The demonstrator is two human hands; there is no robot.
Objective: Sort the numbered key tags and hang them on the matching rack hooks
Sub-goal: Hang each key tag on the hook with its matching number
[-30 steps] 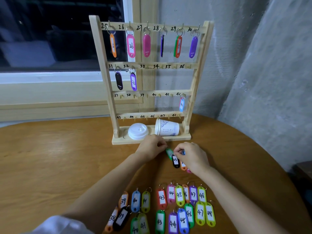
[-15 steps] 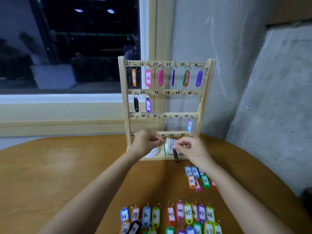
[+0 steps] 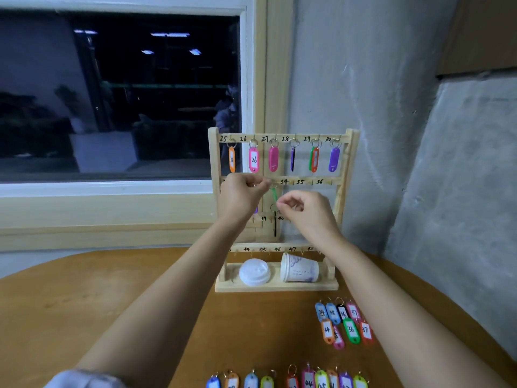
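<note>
Green tag (image 3: 274, 195) pinched by raised left hand (image 3: 242, 196); right hand (image 3: 306, 212) pinches black tag (image 3: 275, 226).

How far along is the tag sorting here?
Early. Done: top rail of the rack, 25 to 30, has a tag on every hook. In hand: the left hand holds a green tag at the second rail; the right hand pinches a black tag by its ring. Left: hooks 34 to 36 are bare; many loose tags lie on the table.
</note>
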